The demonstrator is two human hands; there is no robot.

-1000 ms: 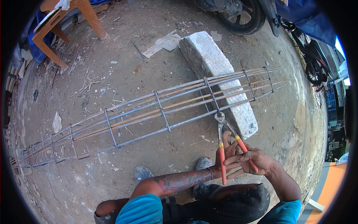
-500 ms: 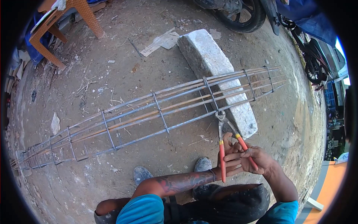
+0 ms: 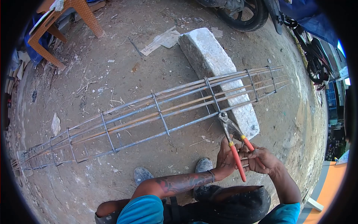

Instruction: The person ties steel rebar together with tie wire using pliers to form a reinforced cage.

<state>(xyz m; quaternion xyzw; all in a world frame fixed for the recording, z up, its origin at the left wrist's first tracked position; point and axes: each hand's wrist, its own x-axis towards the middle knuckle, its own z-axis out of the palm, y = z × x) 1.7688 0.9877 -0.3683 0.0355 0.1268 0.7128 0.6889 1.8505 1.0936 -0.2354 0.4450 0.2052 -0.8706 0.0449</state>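
Observation:
A pair of end-cutting pincers [image 3: 236, 156] with red grips and yellow bands has its jaws at the lower bar of a rebar cage [image 3: 160, 112], where an upright stirrup meets it. My right hand [image 3: 264, 161] is closed around the grips, with its fingers reaching across between them. Just behind the left grip, my left hand [image 3: 225, 159] has its fingers curled; the grip partly hides them, and what they pinch cannot be made out. A thin dark wire curves between the pincers' arms near the fingers.
A pale concrete block [image 3: 212, 56] props the cage's right part. An orange-brown plastic chair [image 3: 87, 18] stands at upper left. A motorcycle wheel [image 3: 248, 16] is at the top, and another motorcycle [image 3: 317, 63] at right. Cardboard [image 3: 160, 42] lies on the dirt ground. My shoes [image 3: 142, 174] show below.
The pincers' grips have come closer together and swung to the right, the left one most. My left hand now shows more behind the left grip. The jaws stay at the lower bar.

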